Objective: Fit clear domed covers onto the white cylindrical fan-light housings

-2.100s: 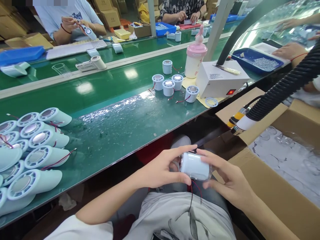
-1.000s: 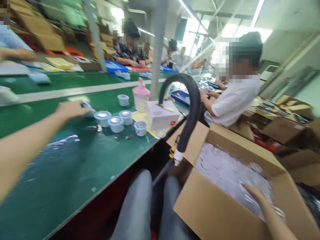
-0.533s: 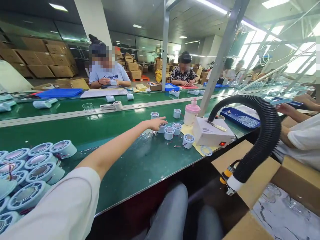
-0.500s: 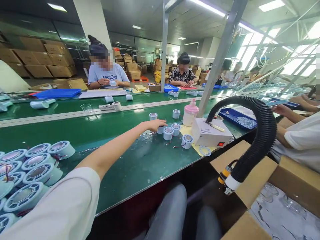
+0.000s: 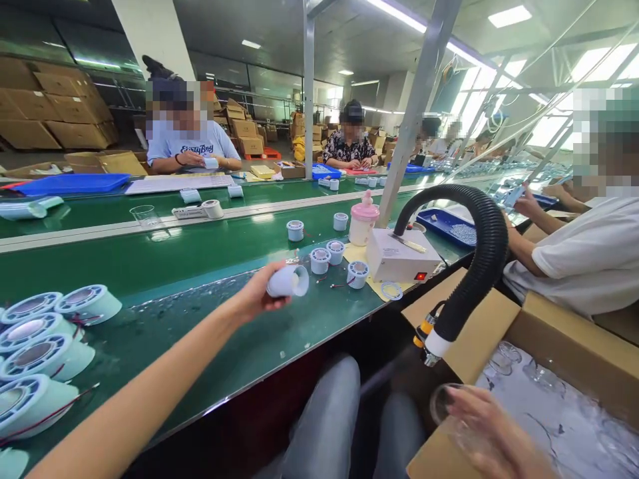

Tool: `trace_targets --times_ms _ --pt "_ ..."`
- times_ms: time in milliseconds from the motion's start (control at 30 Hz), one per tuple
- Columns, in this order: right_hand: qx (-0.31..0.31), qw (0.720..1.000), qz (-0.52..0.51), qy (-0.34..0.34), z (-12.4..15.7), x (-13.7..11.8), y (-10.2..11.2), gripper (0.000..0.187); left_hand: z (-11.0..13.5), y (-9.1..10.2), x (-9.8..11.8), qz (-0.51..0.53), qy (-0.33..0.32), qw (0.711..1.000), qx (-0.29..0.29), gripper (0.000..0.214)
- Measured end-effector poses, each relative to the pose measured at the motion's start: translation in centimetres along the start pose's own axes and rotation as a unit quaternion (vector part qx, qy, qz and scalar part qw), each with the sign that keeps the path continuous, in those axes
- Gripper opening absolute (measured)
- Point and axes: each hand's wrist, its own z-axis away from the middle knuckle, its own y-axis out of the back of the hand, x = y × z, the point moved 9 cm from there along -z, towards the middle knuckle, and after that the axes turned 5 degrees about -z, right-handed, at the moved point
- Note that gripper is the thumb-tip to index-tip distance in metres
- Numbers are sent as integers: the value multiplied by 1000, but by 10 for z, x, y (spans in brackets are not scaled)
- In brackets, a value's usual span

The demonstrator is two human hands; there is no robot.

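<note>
My left hand (image 5: 262, 289) is closed around a pale blue round plastic housing (image 5: 288, 281), tilted so its hollow end faces right, above the green work surface (image 5: 239, 352). My right hand (image 5: 492, 426), blurred, is at the lower right over an open cardboard box (image 5: 559, 332). Its fingers grip a clear plastic cup (image 5: 442, 404). Several similar clear pieces (image 5: 504, 356) lie in the box. Just right of my left hand stand more pale blue housings (image 5: 320, 261) with speaker-like round tops and thin red wires.
Many wired housings (image 5: 47, 356) crowd the left. A white machine (image 5: 402, 256) with a black flexible hose (image 5: 492, 253) arches over the box's near side. A pink-lidded bottle (image 5: 363, 223) stands beside it. Co-workers sit opposite and at right; a metal post (image 5: 417, 106) rises behind.
My left hand has picked up a housing from the group and drawn it back left and nearer, turning it over. My right hand has come into view with a clear cup.
</note>
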Motion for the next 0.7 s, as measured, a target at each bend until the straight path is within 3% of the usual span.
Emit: trace_targets --times_ms 100,167,233,300,367,467,533,600,700 --pt "-28 991 72 105 -31 -72 -53 49 39 -84 -19 99 63 984 -133 68" --pt "-34 983 116 136 -47 -102 -74 48 60 -131 -29 147 98 963 -205 66" --pt "-37 977 145 148 -57 -119 -86 46 77 -165 -34 181 127 936 -274 73" --pt "-42 973 168 150 -61 -124 -91 46 90 -184 -34 202 143 907 -341 86" --pt "-53 971 192 133 -63 -120 -94 45 97 -189 -26 195 125 894 -384 91" --pt "-78 977 188 60 -64 -102 -96 30 99 -181 -8 144 61 910 -385 69" --pt "-111 986 127 0 -62 -89 -98 13 96 -168 6 75 -8 941 -330 46" --pt "-151 987 30 -53 -58 -81 -103 4 93 -152 19 -11 -84 969 -231 28" --pt "-165 974 -102 -120 -54 -75 -105 8 97 -139 27 -55 -139 981 -120 31"
